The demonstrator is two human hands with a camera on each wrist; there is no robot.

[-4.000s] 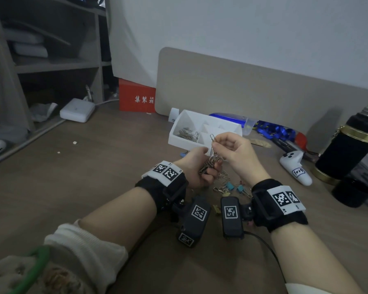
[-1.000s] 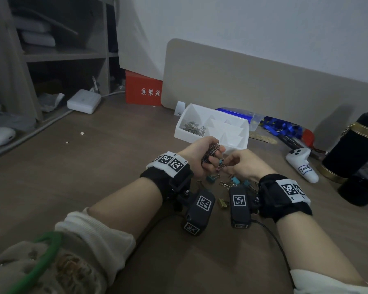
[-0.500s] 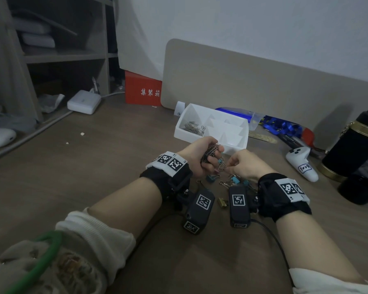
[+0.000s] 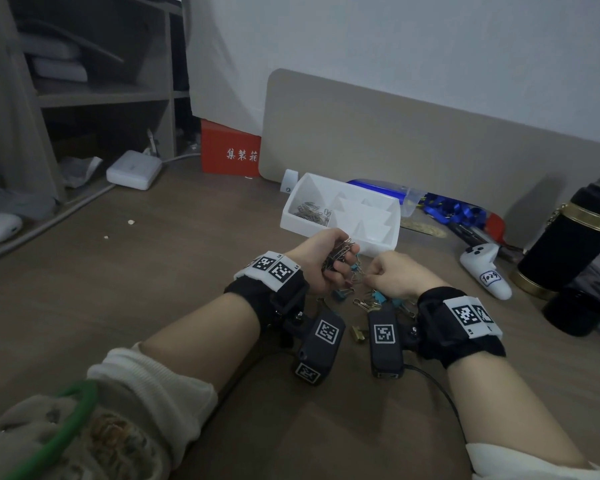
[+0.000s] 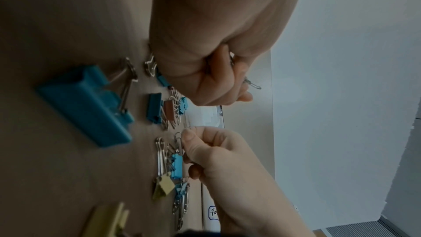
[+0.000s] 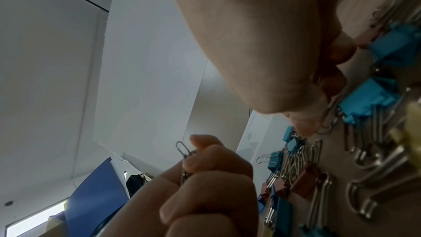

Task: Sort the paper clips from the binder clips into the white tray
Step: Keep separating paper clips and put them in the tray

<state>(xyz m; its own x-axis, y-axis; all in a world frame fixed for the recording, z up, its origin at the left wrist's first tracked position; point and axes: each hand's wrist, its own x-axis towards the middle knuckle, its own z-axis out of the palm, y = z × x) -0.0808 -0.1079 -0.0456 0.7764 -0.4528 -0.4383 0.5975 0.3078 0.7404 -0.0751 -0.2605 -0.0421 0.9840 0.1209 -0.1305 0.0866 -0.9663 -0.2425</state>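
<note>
My left hand [image 4: 340,268] is fisted round a bundle of silver paper clips [image 4: 340,253], just in front of the white tray [image 4: 378,245]. The bundle [image 6: 184,150] sticks out above its fingers in the right wrist view. My right hand [image 4: 369,277] is beside it, low over the table, and pinches one paper clip [image 5: 179,141] between thumb and forefinger. Blue, brown and yellow binder clips [image 4: 371,303] lie mixed with loose paper clips under both hands. The tray's left compartment holds a heap of paper clips [image 4: 312,213]; its other compartments look empty.
A black flask [image 4: 568,244] and a white controller [image 4: 485,271] stand to the right. Blue lanyards [image 4: 447,206] lie behind the tray against a beige board. A red box [image 4: 231,152] and a white adapter [image 4: 134,169] sit at the back left.
Four seconds ago my right hand held a paper clip up near the tray; it has since dropped to the pile on the table. Over the last second both hands barely moved.
</note>
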